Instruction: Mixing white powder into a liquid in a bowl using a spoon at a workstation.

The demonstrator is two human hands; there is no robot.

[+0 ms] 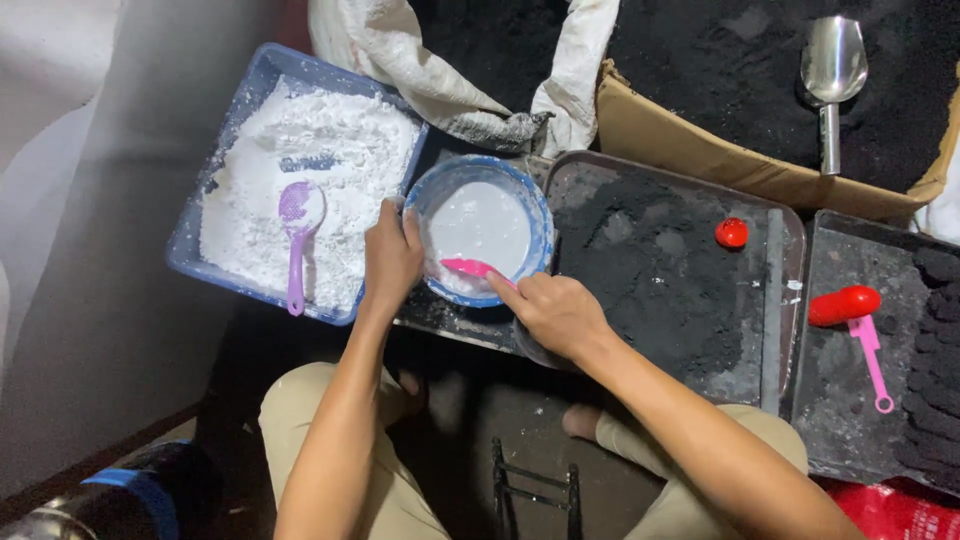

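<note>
A round blue-rimmed bowl point(536, 222) holds a white liquid or paste and sits at the corner of a metal tray point(676, 172). My left hand point(390, 258) grips the bowl's left rim. My right hand point(553, 312) holds a pink spoon point(467, 266) whose tip dips into the white mix at the bowl's near edge. To the left, a blue rectangular tub point(252, 88) is full of white powder with a purple spoon point(297, 225) lying in it.
The metal tray carries black powder and a small red ball point(731, 233). A second tray point(850, 420) at right has a red cylinder point(844, 305), a pink spoon point(871, 358) and dark lumps. Behind, a cardboard box point(690, 150) of black powder holds a metal scoop point(832, 72). A cloth sack point(400, 55) lies open.
</note>
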